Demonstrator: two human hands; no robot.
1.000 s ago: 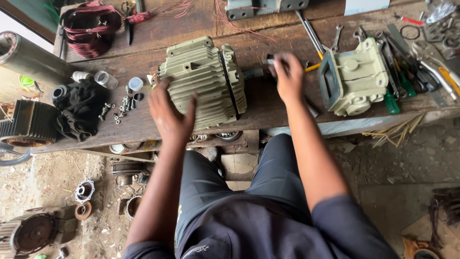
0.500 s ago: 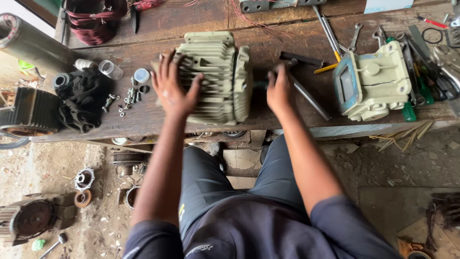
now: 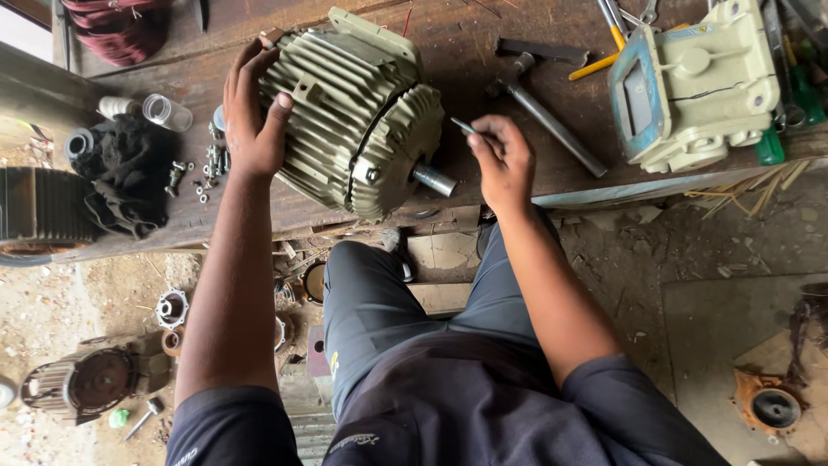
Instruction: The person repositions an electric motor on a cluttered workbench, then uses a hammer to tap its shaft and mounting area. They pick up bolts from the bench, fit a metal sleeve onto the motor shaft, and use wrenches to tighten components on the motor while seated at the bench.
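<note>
A pale green ribbed electric motor (image 3: 358,112) lies on its side on the wooden workbench (image 3: 483,52), its steel shaft (image 3: 433,180) pointing right. My left hand (image 3: 253,112) is spread over the motor's left end, fingers on the fins. My right hand (image 3: 502,160) hovers just right of the shaft, pinching a thin metal rod (image 3: 463,127) between fingers and thumb.
A hammer (image 3: 539,108) and a cream gearbox housing (image 3: 699,82) lie to the right, with hand tools behind. Left of the motor lie loose bolts (image 3: 203,173), a black rag (image 3: 129,173) and a finned stator (image 3: 39,211). Motor parts (image 3: 86,380) sit on the floor.
The motor has tilted and its left end now sits nearer me. My left hand moved onto its left end. My right hand drew back from the shaft, now holding a thin rod.
</note>
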